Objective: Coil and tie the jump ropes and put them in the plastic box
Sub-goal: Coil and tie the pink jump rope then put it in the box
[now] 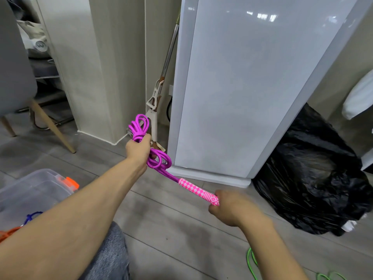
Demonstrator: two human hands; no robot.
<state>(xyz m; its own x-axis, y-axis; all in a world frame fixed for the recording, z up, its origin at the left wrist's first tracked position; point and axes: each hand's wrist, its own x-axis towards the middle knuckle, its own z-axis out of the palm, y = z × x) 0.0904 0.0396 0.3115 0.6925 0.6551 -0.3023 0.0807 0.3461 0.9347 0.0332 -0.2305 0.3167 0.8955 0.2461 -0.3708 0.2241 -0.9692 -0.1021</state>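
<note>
My left hand grips a coiled bundle of purple jump rope, with loops sticking out above and below the fist. From the bundle the rope runs down and right to its pink-and-white patterned handle, whose far end my right hand holds. The clear plastic box with an orange latch stands on the floor at the lower left. A blue rope and an orange rope lie at its near side. A green rope lies on the floor at the bottom right.
A tall glossy white cabinet stands straight ahead, with a mop leaning in the gap to its left. A full black bin bag sits to the right. A grey chair with wooden legs is at the far left.
</note>
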